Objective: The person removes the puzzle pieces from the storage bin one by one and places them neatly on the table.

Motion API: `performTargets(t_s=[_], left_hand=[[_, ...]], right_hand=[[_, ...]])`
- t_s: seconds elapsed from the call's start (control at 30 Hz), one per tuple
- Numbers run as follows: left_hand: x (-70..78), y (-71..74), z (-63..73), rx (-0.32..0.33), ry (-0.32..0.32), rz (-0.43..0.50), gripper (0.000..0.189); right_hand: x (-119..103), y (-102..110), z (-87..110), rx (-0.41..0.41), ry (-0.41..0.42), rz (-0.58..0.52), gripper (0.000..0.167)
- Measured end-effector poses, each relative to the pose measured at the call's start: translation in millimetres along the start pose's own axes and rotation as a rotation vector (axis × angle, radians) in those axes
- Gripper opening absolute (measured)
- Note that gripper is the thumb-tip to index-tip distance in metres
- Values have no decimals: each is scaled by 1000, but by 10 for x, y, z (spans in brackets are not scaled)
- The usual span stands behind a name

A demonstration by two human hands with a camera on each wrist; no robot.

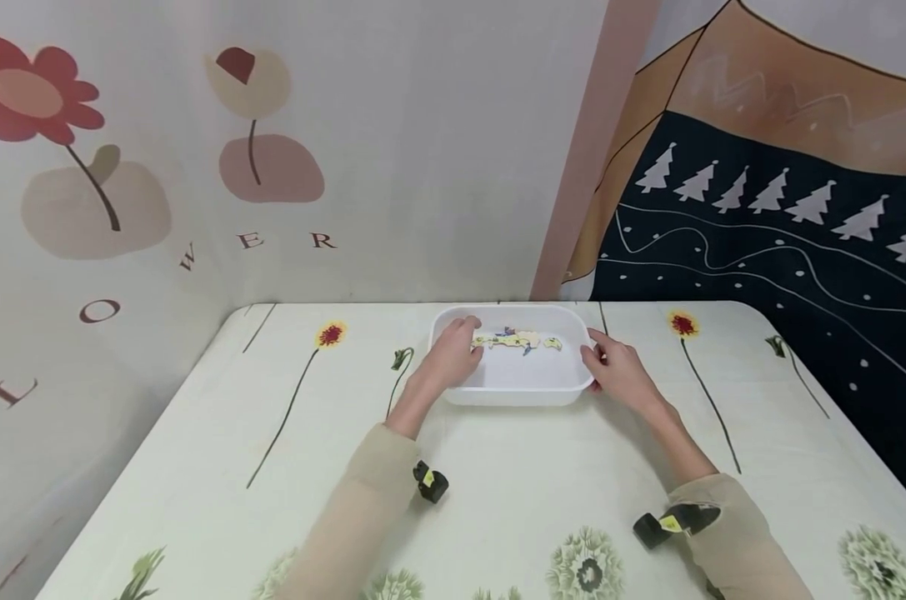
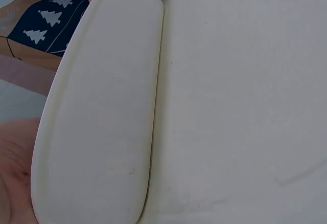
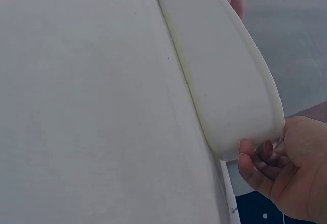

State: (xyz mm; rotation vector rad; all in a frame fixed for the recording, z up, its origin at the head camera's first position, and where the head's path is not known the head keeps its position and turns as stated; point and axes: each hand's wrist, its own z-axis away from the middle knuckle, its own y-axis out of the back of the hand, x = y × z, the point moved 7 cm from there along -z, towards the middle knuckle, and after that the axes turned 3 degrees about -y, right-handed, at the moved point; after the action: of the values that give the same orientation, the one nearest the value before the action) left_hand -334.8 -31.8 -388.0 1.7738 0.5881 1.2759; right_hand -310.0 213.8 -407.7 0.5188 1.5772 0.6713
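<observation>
Head view: your right hand (image 1: pixel 623 372) pinches the white plastic tray (image 1: pixel 520 397) on the tabletop (image 1: pixel 528 475); your left hand (image 1: pixel 453 353) overlaps its opposite end, grip indeterminable. Uneven tilting could slide the printed pieces (image 1: pixel 523 338).

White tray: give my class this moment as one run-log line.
white tray: on table | contents: flat colourful pieces | left hand: over left rim | right hand: grips right end
</observation>
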Motion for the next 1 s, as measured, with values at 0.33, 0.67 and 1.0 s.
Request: performTargets(t_s=[0.33,0.67,1.0], left_hand=[[-99,-88,-90,-16,149,13,46],[-90,-129,-85,-31,162,-43,35],[-91,-133,-92,14,131,-92,28]], right_hand=[[-13,4,4,6,0,3,49],[-12,9,13,5,-4,-8,49],[-14,1,1,4,9,-8,47]])
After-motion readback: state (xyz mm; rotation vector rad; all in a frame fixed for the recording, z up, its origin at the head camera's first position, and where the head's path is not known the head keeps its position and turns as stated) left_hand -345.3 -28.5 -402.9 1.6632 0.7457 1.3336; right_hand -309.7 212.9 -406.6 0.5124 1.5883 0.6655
